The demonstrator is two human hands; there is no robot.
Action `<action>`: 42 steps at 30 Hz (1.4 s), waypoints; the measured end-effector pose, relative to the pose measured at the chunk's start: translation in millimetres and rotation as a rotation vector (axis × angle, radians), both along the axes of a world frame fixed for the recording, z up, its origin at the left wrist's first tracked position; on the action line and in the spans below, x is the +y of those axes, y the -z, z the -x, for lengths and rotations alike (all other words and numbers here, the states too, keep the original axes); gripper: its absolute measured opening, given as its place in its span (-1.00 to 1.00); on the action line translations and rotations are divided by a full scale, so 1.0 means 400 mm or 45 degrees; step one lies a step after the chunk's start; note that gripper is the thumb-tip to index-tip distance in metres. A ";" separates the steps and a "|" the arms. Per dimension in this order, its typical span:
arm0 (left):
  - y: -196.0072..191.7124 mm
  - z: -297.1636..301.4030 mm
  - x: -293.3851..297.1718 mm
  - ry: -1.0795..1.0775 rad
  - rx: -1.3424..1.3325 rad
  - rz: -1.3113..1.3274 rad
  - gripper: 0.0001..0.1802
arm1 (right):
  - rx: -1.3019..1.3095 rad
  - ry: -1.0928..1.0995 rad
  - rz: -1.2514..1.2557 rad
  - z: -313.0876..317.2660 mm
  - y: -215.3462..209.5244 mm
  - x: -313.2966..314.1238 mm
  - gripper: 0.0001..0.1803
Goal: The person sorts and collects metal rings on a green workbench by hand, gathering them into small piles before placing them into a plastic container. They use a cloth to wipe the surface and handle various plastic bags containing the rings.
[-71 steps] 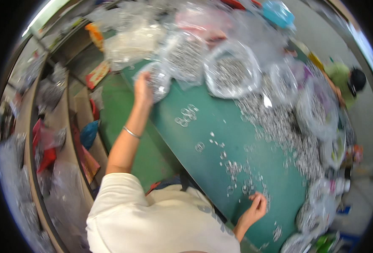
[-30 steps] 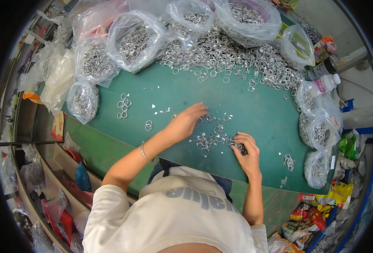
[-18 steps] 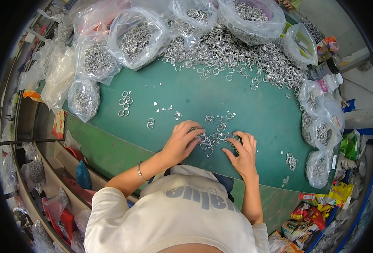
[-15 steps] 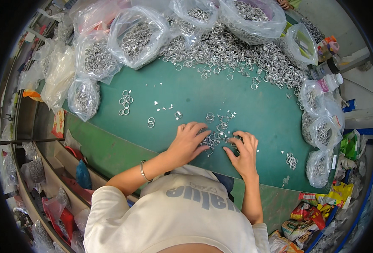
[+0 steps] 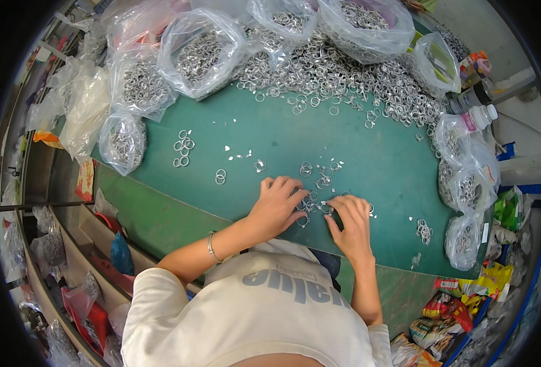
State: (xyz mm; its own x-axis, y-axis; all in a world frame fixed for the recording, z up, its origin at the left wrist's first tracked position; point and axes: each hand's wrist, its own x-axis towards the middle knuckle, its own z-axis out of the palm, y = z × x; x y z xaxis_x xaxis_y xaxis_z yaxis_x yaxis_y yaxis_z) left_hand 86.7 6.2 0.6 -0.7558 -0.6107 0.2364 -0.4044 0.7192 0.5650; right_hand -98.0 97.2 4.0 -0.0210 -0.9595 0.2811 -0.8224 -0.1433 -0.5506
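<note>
One ring cluster lies on the green worktop. Left of it: the left hand, thumb and fingers parted, and two overlapping rings. Right of it: the right hand, grip unclear.

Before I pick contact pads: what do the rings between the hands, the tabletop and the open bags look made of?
Rings: probably metal, shiny silver finish, judging by bright glints; plated plastic isn't ruled out.
Tabletop: green, fairly matte, perhaps a rubber or vinyl covering, since it shows no sharp reflections; core hidden.
Open bags: thin glossy plastic film, given creases and see-through walls.
</note>
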 end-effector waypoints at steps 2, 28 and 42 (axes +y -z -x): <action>0.004 0.003 0.003 0.005 -0.039 0.000 -0.69 | 0.000 0.005 -0.051 -0.010 -0.015 -0.004 -0.66; 0.012 -0.013 -0.008 -0.120 0.182 -0.052 -0.83 | -0.099 0.002 0.071 -0.065 -0.014 -0.052 -0.75; 0.002 -0.015 -0.005 -0.071 0.096 -0.118 -0.72 | -0.311 0.238 0.052 -0.052 -0.014 -0.039 -0.89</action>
State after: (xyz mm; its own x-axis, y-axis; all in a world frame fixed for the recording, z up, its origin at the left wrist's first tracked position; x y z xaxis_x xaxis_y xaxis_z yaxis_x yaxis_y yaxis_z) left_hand 92.7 4.1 -0.2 -0.7025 -0.6730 0.2315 -0.3961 0.6400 0.6584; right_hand -77.1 81.7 9.5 -0.2681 -0.9206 0.2839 -0.6804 -0.0277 -0.7323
